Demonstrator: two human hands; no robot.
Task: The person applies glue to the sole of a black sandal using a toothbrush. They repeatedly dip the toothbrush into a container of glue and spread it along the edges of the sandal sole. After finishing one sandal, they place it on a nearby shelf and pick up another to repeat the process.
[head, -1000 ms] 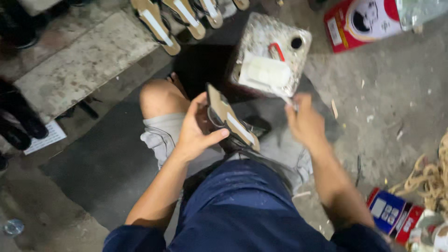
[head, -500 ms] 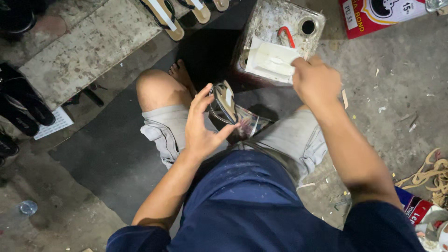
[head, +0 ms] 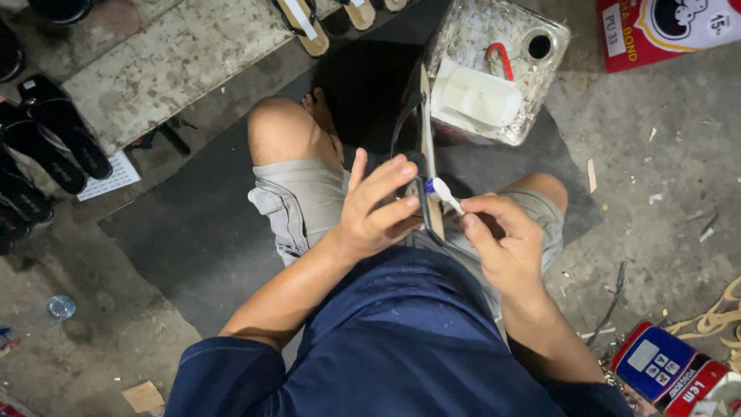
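Closest to me is the dark blue shirt [head: 401, 347] filling the bottom of the view, with both forearms reaching out from it over grey shorts [head: 297, 202]. My left hand [head: 376, 208] is curled round the near end of a sandal [head: 424, 154] held on edge, thumb up and fingers [head: 394, 171] pressed flat against its dark side, so the hand is partly closed on it and the thin tan sole runs away from me toward the tin. My right hand [head: 502, 239] sits just beside it, pinched tight on a small white brush [head: 444, 193] whose tip touches the sole's edge near the left fingers – the other fingers are folded in under the palm. Off to the lower right a red and blue can [head: 656, 367] lies on the concrete, near a tangle of pale cord [head: 718, 316]. Under my knees is a dark mat [head: 185, 232]. Just beyond the sandal stands a battered square metal tin [head: 494, 69] with a round opening in its top, a red handle and a white tray [head: 478, 96] resting on it. To the far left a row of black shoes [head: 38, 154] lines the floor beside a worn concrete slab [head: 170, 62], and more tan sandals [head: 301, 23] lie along the top edge – a red printed box [head: 671, 31] fills the far right corner
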